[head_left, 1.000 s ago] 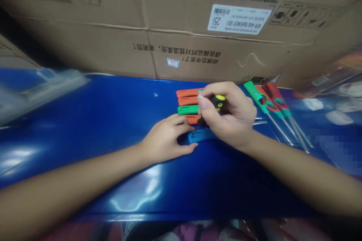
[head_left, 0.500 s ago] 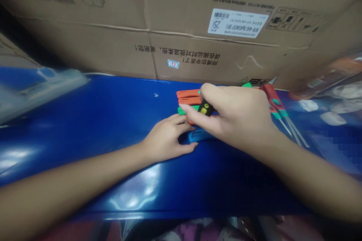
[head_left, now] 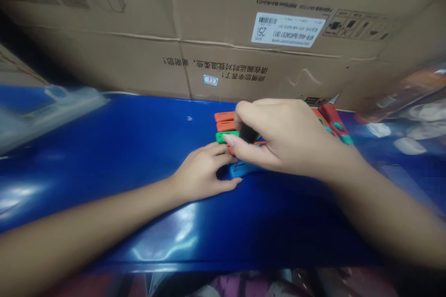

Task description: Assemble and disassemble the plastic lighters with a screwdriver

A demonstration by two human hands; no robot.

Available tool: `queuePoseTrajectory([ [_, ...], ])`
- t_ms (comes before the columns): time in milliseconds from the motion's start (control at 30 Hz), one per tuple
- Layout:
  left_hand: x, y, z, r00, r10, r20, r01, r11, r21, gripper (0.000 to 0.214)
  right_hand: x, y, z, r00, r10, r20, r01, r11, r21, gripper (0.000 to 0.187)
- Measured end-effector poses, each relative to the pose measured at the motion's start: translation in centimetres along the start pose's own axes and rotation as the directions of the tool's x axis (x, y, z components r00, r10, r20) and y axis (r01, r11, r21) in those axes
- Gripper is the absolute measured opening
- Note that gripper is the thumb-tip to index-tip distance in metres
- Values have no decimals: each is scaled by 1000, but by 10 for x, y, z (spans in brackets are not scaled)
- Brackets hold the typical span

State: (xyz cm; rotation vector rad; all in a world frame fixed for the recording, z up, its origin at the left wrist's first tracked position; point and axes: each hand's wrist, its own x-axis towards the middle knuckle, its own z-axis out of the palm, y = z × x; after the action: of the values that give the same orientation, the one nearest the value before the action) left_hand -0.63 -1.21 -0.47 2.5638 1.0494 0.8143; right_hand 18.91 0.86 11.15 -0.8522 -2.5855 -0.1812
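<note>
My left hand (head_left: 204,171) rests on the blue table (head_left: 121,148), its fingers curled around the left end of a blue plastic piece (head_left: 240,168). My right hand (head_left: 285,139) is closed around the black handle of a small screwdriver (head_left: 248,134), held low over the blue piece; the tip is hidden by my fingers. Just behind lie two orange pieces (head_left: 225,121) and a green piece (head_left: 225,137) in a row, with another orange one mostly covered.
A large cardboard box (head_left: 223,32) stands along the back of the table. Red and green long-nosed lighters (head_left: 334,123) lie right of my right hand, partly hidden. A clear plastic bag (head_left: 52,106) sits at the far left, packaged goods at the far right.
My right hand has rolled over and shifted left, now covering the screwdriver's yellow cap and most of the lighters. My left hand has stayed on the blue piece.
</note>
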Motion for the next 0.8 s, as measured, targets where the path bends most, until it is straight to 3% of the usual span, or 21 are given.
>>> queuePoseTrajectory([
  [200, -1, 0, -1, 999, 34, -18, -34, 999, 8, 30, -1, 0, 1, 999, -39, 33, 35, 993, 111, 23],
  [533, -2, -2, -2, 996, 91, 4, -90, 995, -51, 30, -3, 1, 1, 1000, -5, -8, 5, 1000, 16, 20],
  [800, -2, -3, -1, 992, 122, -23, -123, 991, -49, 29, -6, -4, -4, 999, -20, 50, 22, 999, -48, 25],
])
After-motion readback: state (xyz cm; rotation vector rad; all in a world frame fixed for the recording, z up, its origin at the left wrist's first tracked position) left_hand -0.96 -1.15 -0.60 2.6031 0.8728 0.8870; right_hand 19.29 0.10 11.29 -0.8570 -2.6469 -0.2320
